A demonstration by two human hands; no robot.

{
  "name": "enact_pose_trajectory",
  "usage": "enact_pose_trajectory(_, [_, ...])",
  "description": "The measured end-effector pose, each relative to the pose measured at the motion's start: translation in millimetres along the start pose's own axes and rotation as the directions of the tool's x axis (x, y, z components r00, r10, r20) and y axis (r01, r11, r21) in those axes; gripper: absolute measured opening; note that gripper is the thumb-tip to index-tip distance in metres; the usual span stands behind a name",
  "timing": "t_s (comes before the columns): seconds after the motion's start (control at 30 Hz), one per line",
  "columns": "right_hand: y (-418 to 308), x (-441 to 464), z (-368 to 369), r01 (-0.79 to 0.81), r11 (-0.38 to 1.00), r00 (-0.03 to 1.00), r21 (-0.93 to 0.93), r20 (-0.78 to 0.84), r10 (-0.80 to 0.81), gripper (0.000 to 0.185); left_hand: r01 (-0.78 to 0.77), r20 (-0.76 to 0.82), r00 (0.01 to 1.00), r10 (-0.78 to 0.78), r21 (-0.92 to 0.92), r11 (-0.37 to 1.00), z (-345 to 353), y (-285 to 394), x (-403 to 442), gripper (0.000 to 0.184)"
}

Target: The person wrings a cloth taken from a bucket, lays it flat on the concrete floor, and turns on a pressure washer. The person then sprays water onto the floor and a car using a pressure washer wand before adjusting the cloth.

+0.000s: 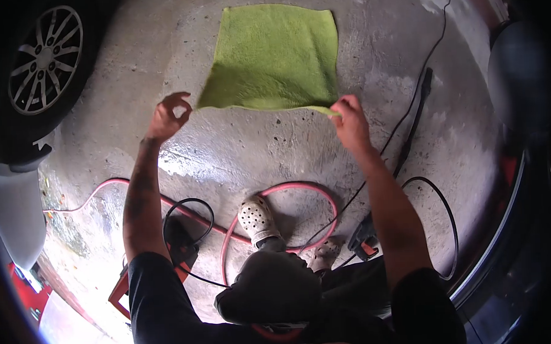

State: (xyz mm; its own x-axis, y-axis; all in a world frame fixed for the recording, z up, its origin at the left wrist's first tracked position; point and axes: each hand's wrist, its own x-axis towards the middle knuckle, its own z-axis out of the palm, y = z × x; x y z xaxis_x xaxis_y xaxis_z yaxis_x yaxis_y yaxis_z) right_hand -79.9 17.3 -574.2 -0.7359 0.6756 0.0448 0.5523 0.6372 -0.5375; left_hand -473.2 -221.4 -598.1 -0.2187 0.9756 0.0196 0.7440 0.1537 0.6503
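Observation:
A green cloth (pixel 274 57) is spread out in front of me, its far edge away from me and its near edge stretched between my hands. My left hand (pixel 171 115) pinches the near left corner between thumb and finger, the other fingers curled. My right hand (pixel 350 119) grips the near right corner, where the edge is bunched into a narrow fold. Both arms reach forward. Whether the far part of the cloth touches the floor I cannot tell.
A car wheel (pixel 46 60) stands at the upper left. On the concrete floor (pixel 244 149), a red hose (pixel 288 185) loops around my shoe (pixel 256 216). A black wand (pixel 414 121) and cable lie at the right. A black and red machine (pixel 180 245) sits beside my left arm.

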Motion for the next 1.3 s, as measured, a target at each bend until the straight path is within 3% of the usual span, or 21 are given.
enact_pose_trajectory(0.07, [-3.5,-26.4,18.5,-0.094,0.996,0.995,0.000,0.018,0.094,0.019,0.057,0.013,0.998,-0.057,0.053,0.997,21.7,-14.1,-32.1,0.009])
enact_pose_trajectory(0.17, [-10.9,-54.5,37.7,-0.129,0.991,0.991,0.021,0.039,0.129,0.024,0.220,-0.071,0.973,-0.220,-0.021,0.975,41.9,-27.2,-65.4,0.008])
enact_pose_trajectory(0.27, [-15.9,-65.1,50.9,-0.187,0.981,0.982,0.054,0.030,0.185,0.026,0.547,-0.076,0.824,-0.561,-0.153,0.823,69.3,-12.9,-63.5,0.012])
enact_pose_trajectory(0.33, [-11.4,-67.3,54.0,-0.259,0.965,0.966,0.036,0.008,0.259,0.025,0.668,-0.037,0.744,-0.667,0.019,0.744,87.3,1.3,-45.2,0.033])
enact_pose_trajectory(0.4, [-5.3,-64.3,50.6,-0.257,0.966,0.966,0.005,-0.020,0.257,0.023,0.779,0.122,0.595,-0.794,0.154,0.608,104.3,10.1,-14.2,0.052])
enact_pose_trajectory(0.47, [-2.1,-60.5,46.8,-0.248,0.969,0.968,-0.004,-0.027,0.248,0.021,0.776,0.136,0.580,-0.803,0.205,0.596,125.5,4.0,-0.7,0.058])
enact_pose_trajectory(0.57, [-1.8,-55.1,36.2,-0.235,0.972,0.972,0.021,-0.027,0.235,0.019,0.749,-0.036,0.658,-0.753,0.143,0.647,154.3,-20.3,-7.1,0.050])
enact_pose_trajectory(0.67, [-3.5,-54.4,29.1,-0.211,0.977,0.976,0.040,-0.050,0.213,0.016,0.738,0.029,0.674,-0.738,-0.065,0.672,119.8,-16.2,-17.5,0.036])
enact_pose_trajectory(0.73, [-5.9,-57.0,30.4,-0.170,0.984,0.982,0.048,-0.071,0.173,0.016,0.759,0.042,0.629,-0.776,-0.252,0.601,105.3,-27.3,-35.0,0.023])
enact_pose_trajectory(0.77, [-8.5,-59.6,33.4,-0.162,0.985,0.985,0.055,-0.056,0.165,0.016,0.759,0.057,0.633,-0.772,-0.244,0.604,95.8,-25.1,-38.4,0.020])
enact_pose_trajectory(0.87, [-16.5,-68.6,49.5,-0.149,0.987,0.989,0.062,-0.015,0.150,0.017,0.761,0.015,0.640,-0.768,-0.154,0.631,97.7,-40.9,-53.1,0.020])
enact_pose_trajectory(1.07, [-12.4,-83.4,80.2,-0.155,0.986,0.987,-0.055,0.043,0.158,0.015,0.649,-0.181,0.761,-0.623,0.173,0.741,119.1,-63.2,-65.4,0.014])
enact_pose_trajectory(1.13, [-9.2,-85.9,80.0,-0.143,0.987,0.981,-0.079,0.119,0.152,0.025,0.601,-0.219,0.799,-0.560,0.269,0.752,123.2,-62.6,-60.0,0.010])
enact_pose_trajectory(1.17, [-11.6,-86.8,74.0,-0.142,0.985,0.975,-0.096,0.160,0.156,0.029,0.646,-0.094,0.743,-0.662,0.355,0.675,123.3,-60.4,-53.6,0.012])
enact_pose_trajectory(1.27, [-15.1,-91.9,37.6,-0.208,0.971,0.953,-0.114,0.199,0.227,0.038,0.706,-0.102,0.624,-0.775,0.500,0.502,109.3,-14.0,-25.9,0.030])
enact_pose_trajectory(1.3, [-11.4,-99.1,23.0,-0.241,0.964,0.945,-0.115,0.198,0.260,0.040,0.665,-0.087,0.680,-0.728,0.492,0.562,104.0,6.9,-7.0,0.036])
